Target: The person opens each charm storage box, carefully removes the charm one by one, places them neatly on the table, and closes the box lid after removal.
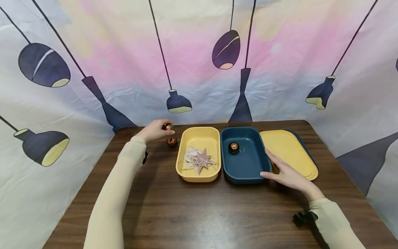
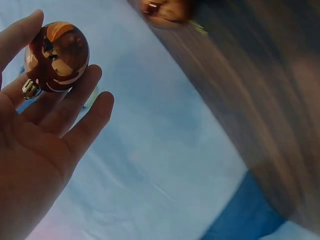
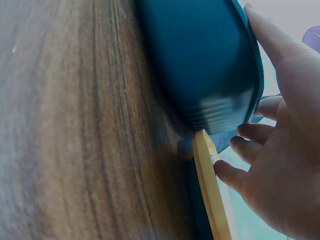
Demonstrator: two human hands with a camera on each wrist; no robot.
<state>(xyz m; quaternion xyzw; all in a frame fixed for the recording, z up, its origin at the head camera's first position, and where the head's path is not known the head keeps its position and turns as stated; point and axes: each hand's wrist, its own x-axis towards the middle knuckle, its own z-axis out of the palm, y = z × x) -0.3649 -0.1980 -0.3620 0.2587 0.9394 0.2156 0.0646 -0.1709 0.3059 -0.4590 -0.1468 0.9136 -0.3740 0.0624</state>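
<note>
Between thumb and fingers, my left hand (image 1: 154, 130) pinches a shiny copper bauble (image 2: 57, 56) with a gold cap, at the table's back left. A second copper bauble (image 1: 172, 141) lies on the table just below it. My right hand (image 1: 284, 173) rests against the right rim of the blue box (image 1: 245, 169), thumb at the near corner and fingers along the side. Inside that box sits one dark copper bauble (image 1: 234, 147). Beside it on the left, the yellow box (image 1: 199, 135) holds a pink glitter star (image 1: 202, 160) and whitish star ornaments (image 1: 190, 154).
A yellow lid (image 1: 289, 148) lies over a blue lid (image 1: 303, 145) right of the blue box. The wooden table (image 1: 199, 214) backs onto a hanging cloth (image 1: 199, 62) printed with lamps.
</note>
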